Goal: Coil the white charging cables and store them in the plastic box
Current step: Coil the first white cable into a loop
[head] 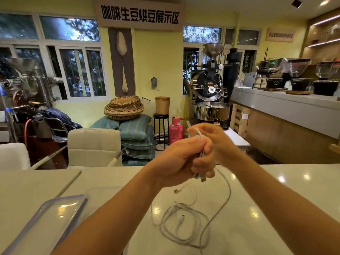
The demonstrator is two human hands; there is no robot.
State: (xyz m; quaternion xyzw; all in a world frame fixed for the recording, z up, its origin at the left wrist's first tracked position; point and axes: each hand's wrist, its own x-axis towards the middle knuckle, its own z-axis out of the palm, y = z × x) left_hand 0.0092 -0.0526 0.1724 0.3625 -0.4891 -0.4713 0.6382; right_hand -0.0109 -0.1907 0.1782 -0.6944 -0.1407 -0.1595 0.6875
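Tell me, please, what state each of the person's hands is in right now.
Left hand: closed, gripping the partly coiled thin white charging cable.
Right hand: closed, pinching the top loop of the same cable.

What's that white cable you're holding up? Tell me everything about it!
The white cable is thin, smooth and rubbery-looking. Part of it is folded into a small bundle of loops, held above the table. The left hand grips the bundle's middle; the right hand pinches its top loop. A plug end pokes out below the left hand, and a loose tail curves down onto the table.
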